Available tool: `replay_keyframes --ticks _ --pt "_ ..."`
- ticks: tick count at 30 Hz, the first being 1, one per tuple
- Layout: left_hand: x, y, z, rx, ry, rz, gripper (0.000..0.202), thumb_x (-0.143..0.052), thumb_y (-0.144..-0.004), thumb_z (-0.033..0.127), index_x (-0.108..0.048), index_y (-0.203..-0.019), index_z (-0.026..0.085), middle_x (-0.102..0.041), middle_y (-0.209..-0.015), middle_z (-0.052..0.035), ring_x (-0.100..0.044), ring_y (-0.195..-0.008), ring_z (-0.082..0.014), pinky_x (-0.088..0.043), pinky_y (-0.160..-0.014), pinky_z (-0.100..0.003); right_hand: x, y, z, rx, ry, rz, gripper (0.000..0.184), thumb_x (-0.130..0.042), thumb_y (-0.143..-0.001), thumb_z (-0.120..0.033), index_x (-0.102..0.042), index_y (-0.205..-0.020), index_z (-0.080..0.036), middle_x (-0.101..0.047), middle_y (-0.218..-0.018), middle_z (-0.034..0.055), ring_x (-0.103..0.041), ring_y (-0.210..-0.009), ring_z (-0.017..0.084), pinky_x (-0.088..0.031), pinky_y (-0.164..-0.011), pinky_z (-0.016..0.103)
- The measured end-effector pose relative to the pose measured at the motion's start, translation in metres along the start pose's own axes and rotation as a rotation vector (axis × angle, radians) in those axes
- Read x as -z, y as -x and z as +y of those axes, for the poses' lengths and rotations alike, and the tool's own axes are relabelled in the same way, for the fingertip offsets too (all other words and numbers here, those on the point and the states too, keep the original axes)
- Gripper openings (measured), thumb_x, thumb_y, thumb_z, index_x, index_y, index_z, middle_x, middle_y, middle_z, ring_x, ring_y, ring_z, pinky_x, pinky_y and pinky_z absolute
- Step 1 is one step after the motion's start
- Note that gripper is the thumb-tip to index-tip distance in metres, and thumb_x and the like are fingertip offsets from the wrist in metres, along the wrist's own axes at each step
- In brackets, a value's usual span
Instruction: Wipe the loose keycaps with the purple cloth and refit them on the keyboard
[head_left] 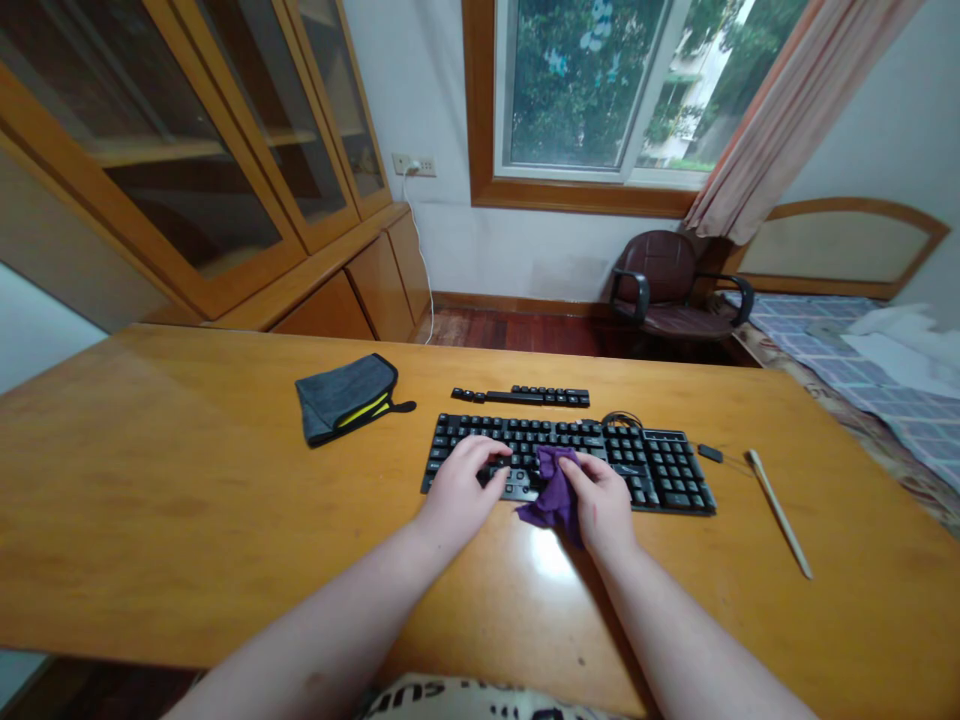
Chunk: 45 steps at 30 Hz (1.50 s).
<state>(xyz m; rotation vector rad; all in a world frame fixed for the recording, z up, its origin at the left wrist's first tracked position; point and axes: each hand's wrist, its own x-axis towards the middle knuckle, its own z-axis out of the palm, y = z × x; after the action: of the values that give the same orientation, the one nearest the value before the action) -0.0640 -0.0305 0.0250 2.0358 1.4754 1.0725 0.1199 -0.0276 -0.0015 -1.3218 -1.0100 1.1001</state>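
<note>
A black keyboard (679, 475) lies across the table in front of me, with keycaps off part of its lower rows and grey base showing. My left hand (466, 482) is over its left half, thumb and fingers curled in a pinch around what looks like a small black keycap (501, 462); the fingers partly hide it. My right hand (600, 495) grips a crumpled purple cloth (556, 490) against the keyboard's lower middle edge. Behind the keyboard, loose black keycaps (551, 397) stand in short rows, among them a long space bar.
A folded grey cloth (345, 398) with a yellow lining lies at the left. To the right are a small dark piece with thin wire (709, 453) and a pale thin stick (780, 515). The keyboard's cable (621, 418) is coiled behind it. An office chair (660, 280) stands beyond the table (187, 500).
</note>
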Motion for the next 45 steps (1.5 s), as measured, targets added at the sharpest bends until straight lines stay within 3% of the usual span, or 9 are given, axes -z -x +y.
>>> replay_keyframes --ticks 5,9,14,22,45 --pt "0.025 -0.013 -0.014 0.034 -0.143 -0.135 0.023 -0.058 -0.075 0.023 -0.063 -0.098 0.024 -0.064 -0.098 -0.0013 -0.057 -0.094 -0.018 -0.044 -0.087 -0.033 0.002 -0.001 0.004 -0.004 -0.021 0.009 0.023 -0.064 -0.07 -0.037 -0.068 -0.083 -0.018 -0.07 -0.081 0.0043 -0.061 -0.076 0.02 -0.046 -0.072 0.031" --pt "0.033 -0.018 -0.026 -0.005 -0.25 -0.209 0.016 -0.062 -0.072 0.025 -0.068 -0.088 0.026 -0.065 -0.097 -0.0008 -0.056 -0.096 -0.019 -0.041 -0.089 -0.033 0.001 -0.001 0.006 -0.007 -0.021 0.013 0.024 -0.064 -0.069 -0.037 -0.068 -0.082 -0.018 -0.07 -0.081 0.0044 -0.061 -0.076 0.021 -0.046 -0.072 0.032" --pt "0.023 -0.016 -0.026 -0.062 -0.321 -0.252 0.016 -0.064 -0.071 0.023 -0.067 -0.087 0.025 -0.066 -0.09 0.0 -0.055 -0.09 -0.0183 -0.041 -0.086 -0.033 0.001 -0.001 0.003 0.0 0.02 0.014 0.026 -0.063 -0.069 -0.039 -0.068 -0.082 -0.017 -0.07 -0.082 0.0056 -0.062 -0.077 0.022 -0.046 -0.074 0.033" --pt "0.005 -0.009 -0.025 -0.08 -0.365 -0.272 0.014 -0.065 -0.071 0.024 -0.065 -0.085 0.025 -0.065 -0.088 -0.0001 -0.054 -0.091 -0.0192 -0.031 -0.097 -0.04 0.0 -0.001 0.004 0.004 0.002 0.02 0.026 -0.064 -0.068 -0.039 -0.069 -0.083 -0.018 -0.07 -0.082 0.0047 -0.062 -0.077 0.021 -0.045 -0.074 0.033" --pt "0.001 -0.006 -0.027 -0.108 -0.417 -0.239 0.013 -0.063 -0.072 0.021 -0.068 -0.083 0.025 -0.068 -0.079 -0.0004 -0.055 -0.083 -0.0185 -0.025 -0.101 -0.047 0.0 -0.001 0.002 -0.008 0.004 0.02 0.026 -0.064 -0.069 -0.039 -0.068 -0.084 -0.018 -0.07 -0.082 0.0046 -0.061 -0.078 0.021 -0.045 -0.073 0.032"
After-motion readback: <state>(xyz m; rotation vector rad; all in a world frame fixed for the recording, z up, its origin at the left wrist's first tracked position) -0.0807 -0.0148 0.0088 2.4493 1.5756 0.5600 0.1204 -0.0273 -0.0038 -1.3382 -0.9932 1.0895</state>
